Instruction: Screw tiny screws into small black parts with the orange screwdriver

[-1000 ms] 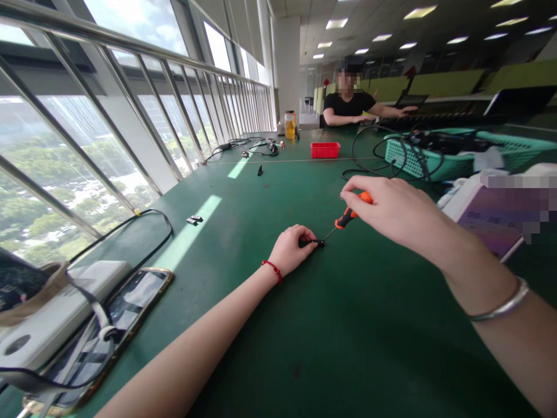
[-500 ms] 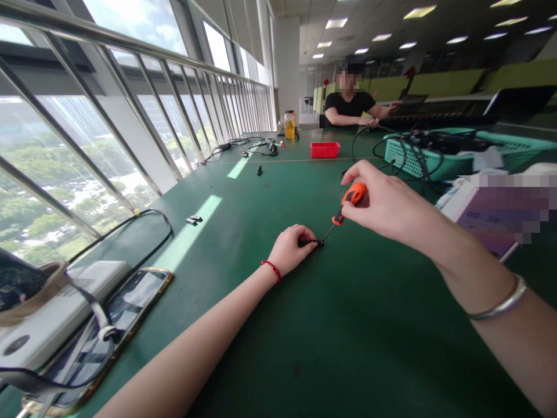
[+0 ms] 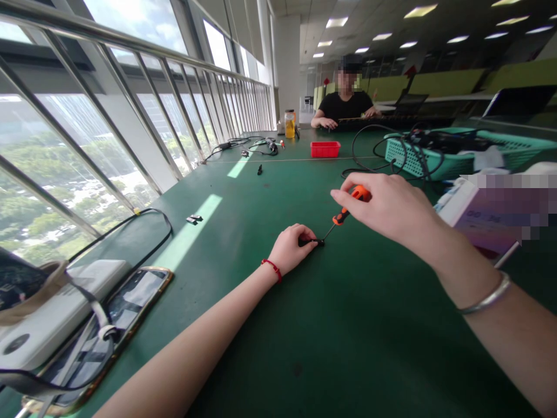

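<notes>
My left hand [image 3: 292, 248] is closed on a small black part [image 3: 319, 242], pressing it against the green table [image 3: 348, 348]. Fingers cover most of that part, so its kind is not clear. In my right hand [image 3: 387, 200] is a screwdriver [image 3: 342, 217] with an orange and black handle, gripped between thumb and fingers. It leans up to the right, and its thin shaft meets the right end of the black part. Whether the tip sits in a screw is too small to see.
Small black pieces [image 3: 194, 219] lie left, another [image 3: 260, 169] farther back. A red bin [image 3: 325, 150], cables [image 3: 261, 146] and a jar [image 3: 289, 124] stand behind. Right are a teal basket [image 3: 418, 161] and a box [image 3: 483, 215]; left, a phone [image 3: 143, 290]. A person [image 3: 346, 104] sits opposite.
My right hand has turned around the screwdriver handle, its fingers now reaching farther left over it. My left hand has stayed put. The person opposite has shifted their arms.
</notes>
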Motion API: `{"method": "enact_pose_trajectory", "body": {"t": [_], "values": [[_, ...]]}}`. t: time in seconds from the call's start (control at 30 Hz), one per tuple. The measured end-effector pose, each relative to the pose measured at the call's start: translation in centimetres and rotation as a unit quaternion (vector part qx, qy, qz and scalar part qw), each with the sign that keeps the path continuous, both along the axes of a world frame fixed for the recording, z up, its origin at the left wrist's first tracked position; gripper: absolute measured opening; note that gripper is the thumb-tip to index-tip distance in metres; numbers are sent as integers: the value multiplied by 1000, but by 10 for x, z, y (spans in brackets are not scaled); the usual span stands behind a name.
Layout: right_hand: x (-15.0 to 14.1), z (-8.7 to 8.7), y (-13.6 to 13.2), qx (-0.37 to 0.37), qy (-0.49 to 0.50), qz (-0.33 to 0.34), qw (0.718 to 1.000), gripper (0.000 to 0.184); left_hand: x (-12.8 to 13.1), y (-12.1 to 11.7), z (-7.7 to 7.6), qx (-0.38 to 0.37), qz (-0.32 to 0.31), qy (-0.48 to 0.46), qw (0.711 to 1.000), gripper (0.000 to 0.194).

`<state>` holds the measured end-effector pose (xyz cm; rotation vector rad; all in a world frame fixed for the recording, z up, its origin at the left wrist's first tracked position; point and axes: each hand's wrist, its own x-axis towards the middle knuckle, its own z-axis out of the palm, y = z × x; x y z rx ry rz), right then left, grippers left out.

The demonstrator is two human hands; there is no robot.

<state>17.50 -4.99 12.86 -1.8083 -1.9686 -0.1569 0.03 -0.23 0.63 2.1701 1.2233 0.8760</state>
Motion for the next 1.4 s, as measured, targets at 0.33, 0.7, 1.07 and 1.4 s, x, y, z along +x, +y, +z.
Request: {"method": "enact_pose_trajectory", "body": {"t": [0.33, 0.7, 1.07, 1.4], "values": [[-2, -1, 1, -25, 22, 7, 999, 27, 0, 0, 0, 2, -1, 1, 1000, 6], [-2, 1, 0, -26, 4, 12, 1000, 27, 0, 0, 0, 1, 1, 3, 1000, 6], [-2, 0, 2, -19, 34, 8, 999, 27, 0, 1, -1, 2, -1, 1, 1000, 7], [-1, 0, 3, -6, 26, -2, 1000, 31, 0, 1, -1, 1, -1, -6, 1000, 6]]}}
